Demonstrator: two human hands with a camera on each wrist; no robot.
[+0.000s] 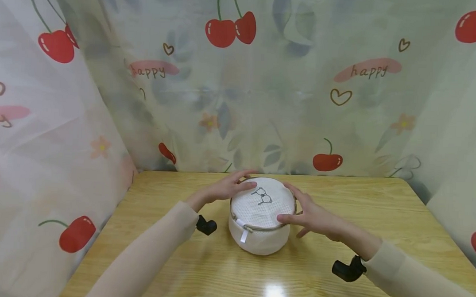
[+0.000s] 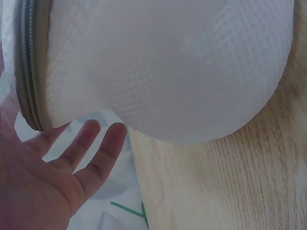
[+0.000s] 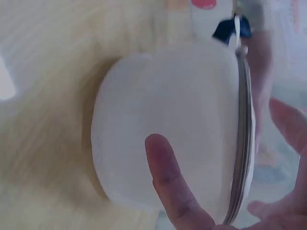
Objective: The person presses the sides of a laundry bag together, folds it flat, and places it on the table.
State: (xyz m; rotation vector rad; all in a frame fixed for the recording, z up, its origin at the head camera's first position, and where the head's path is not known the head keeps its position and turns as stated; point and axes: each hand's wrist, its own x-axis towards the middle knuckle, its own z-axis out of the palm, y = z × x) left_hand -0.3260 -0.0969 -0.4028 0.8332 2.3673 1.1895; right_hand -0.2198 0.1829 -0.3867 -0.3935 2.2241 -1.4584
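A round white mesh laundry bag (image 1: 259,242) stands on the table, its zipped lid facing up with a small dark line drawing on it. My left hand (image 1: 227,186) is at the lid's far left edge, thumb over the top. In the left wrist view the fingers of that hand (image 2: 36,184) spread beside the zipper (image 2: 31,67). My right hand (image 1: 315,216) spreads around the right side, thumb over the lid's near right edge. In the right wrist view one finger (image 3: 168,175) extends across the bag's side wall. A white pull tab (image 1: 244,235) hangs at the front.
The wood-grain table (image 1: 169,269) ends at a cherry-printed curtain (image 1: 264,101) behind, with more of that cloth at both sides. Black wrist mounts (image 1: 349,269) sit at both cuffs. A bright reflection lies on the table's near part.
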